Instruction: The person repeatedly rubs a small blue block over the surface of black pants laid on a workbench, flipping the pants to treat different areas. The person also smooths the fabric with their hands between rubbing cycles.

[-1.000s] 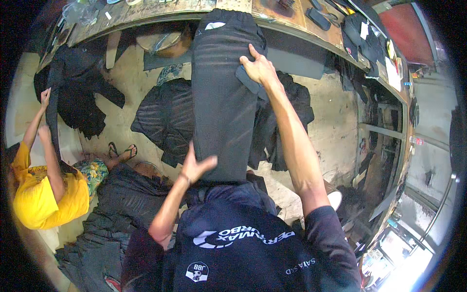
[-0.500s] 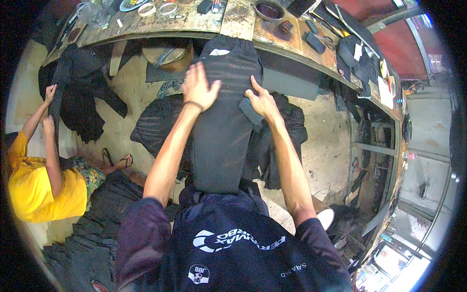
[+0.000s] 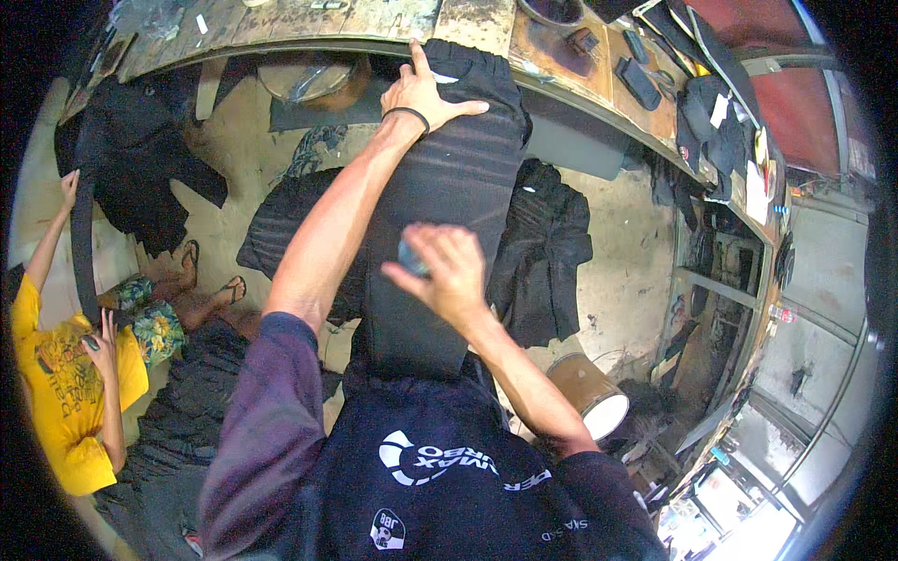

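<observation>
Black trousers [image 3: 458, 178] with an elastic waistband lie stretched out from the bench edge toward my waist, with faint pale streaks across the cloth. My left hand [image 3: 416, 101] rests on them near the waistband, fingers spread and thumb pointing right. Around a small blue-grey pad [image 3: 412, 258] the fingers of my right hand [image 3: 453, 269] are closed, over the middle of the leg. Motion blurs this hand, so I cannot tell whether the pad touches the cloth. More black trousers [image 3: 541, 257] hang at the right of the stretched pair.
A wooden workbench [image 3: 374, 26] curves along the far side, with a dark bowl [image 3: 552, 11] and a black block [image 3: 638, 84] on it. At left, a person in a yellow shirt [image 3: 70, 383] holds black cloth [image 3: 82, 234]. Near my right arm stands a drum [image 3: 587, 393].
My right hand, with the pad, has moved from the right edge near the waistband down to the leg's middle. My left hand has slid up and right. The view has shifted.
</observation>
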A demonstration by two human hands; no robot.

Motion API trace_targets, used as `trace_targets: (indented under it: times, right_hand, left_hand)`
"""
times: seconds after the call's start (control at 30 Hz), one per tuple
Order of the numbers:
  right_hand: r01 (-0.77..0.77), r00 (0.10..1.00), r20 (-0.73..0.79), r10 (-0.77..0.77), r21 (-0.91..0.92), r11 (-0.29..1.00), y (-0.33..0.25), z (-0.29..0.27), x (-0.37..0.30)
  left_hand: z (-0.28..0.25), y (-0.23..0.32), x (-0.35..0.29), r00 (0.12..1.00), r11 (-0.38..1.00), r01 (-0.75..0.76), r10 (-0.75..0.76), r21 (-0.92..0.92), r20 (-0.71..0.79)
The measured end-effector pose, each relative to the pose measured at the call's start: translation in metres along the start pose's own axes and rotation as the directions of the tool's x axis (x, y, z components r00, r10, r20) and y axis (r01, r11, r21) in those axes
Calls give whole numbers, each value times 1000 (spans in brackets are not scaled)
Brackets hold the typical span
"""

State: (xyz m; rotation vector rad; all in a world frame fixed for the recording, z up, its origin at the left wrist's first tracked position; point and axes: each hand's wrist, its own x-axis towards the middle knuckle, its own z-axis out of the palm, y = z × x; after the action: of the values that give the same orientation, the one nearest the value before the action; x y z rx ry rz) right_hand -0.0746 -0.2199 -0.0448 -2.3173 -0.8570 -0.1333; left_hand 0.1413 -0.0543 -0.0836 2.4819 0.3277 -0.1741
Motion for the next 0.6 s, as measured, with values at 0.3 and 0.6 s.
trace_targets:
  times: [0.3,0.6]
  right_hand:
    - [127,987,102,-125,-6,992,72,34,76]
    - [102,946,308,-104,25,994,-68,8,-104]
  left_hand:
    - [-8,1,15,994,999,21,-23,26,104]
    - [1,-4,14,998,999,-10,8,34,56]
